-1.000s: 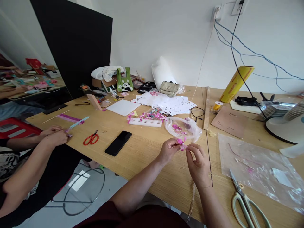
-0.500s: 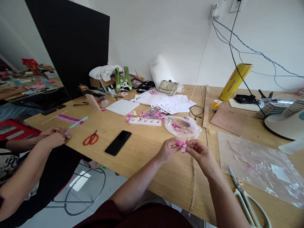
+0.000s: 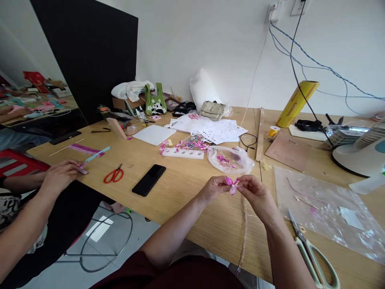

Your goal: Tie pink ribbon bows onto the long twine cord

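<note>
A small pink fabric flower [image 3: 232, 187] with a pale centre is held up over the table between my two hands. My left hand [image 3: 215, 188] pinches its left side between thumb and fingers. From the other side, the closed fingertips of my right hand [image 3: 254, 193] grip the flower's right edge. A braided cord [image 3: 244, 237] hangs over the table edge below my right hand. Beyond my hands lies a clear plastic bag [image 3: 245, 162] with pink petals in it. Beside the bag is a white foam strip with holes [image 3: 183, 153], with pink flowers along its back.
Light-handled scissors [image 3: 313, 257] lie by my right forearm, next to a clear plastic sheet [image 3: 288, 200]. A black phone [image 3: 149, 180] and red-handled scissors [image 3: 113, 175] lie to the left. Another person's hands [image 3: 61, 174] work at purple ribbon [image 3: 84, 149] at far left.
My right hand's fingers have shifted slightly at the flower, which has turned a little. The other person's hands have moved a little left along the ribbon.
</note>
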`<action>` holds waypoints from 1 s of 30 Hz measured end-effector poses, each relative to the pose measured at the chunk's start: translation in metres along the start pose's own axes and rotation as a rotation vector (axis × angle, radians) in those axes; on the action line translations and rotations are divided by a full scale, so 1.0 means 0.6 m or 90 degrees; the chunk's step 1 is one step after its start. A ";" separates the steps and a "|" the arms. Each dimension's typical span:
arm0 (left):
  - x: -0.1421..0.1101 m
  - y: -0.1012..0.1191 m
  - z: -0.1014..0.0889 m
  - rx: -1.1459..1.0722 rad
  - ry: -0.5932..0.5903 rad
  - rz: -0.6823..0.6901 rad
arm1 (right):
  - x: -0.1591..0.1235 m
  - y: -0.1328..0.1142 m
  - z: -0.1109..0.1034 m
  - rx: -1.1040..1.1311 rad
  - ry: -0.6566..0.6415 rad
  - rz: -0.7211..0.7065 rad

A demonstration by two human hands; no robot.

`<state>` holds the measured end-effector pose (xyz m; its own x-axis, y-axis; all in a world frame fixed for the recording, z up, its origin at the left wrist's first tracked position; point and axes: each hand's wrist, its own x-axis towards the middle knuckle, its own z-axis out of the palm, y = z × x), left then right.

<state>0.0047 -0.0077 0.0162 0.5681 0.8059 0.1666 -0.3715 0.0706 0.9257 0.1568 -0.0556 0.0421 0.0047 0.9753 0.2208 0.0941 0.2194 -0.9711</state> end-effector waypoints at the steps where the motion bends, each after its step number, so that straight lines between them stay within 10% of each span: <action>1: 0.000 -0.001 -0.001 -0.002 -0.002 -0.001 | 0.000 -0.002 0.000 0.012 -0.002 0.001; 9: 0.003 -0.005 -0.002 -0.017 -0.002 -0.017 | 0.000 -0.006 0.001 0.015 -0.012 -0.004; 19: 0.005 -0.001 0.010 0.019 0.097 0.099 | -0.033 0.004 0.014 -0.534 0.197 -0.347; 30: 0.000 -0.012 0.029 0.269 0.164 0.218 | -0.031 0.011 0.036 -0.680 0.227 -0.444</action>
<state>0.0200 -0.0188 0.0157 0.2521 0.8614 0.4409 -0.1483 -0.4158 0.8973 0.1360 -0.0716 0.0298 -0.1196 0.5704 0.8126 0.9149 0.3811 -0.1329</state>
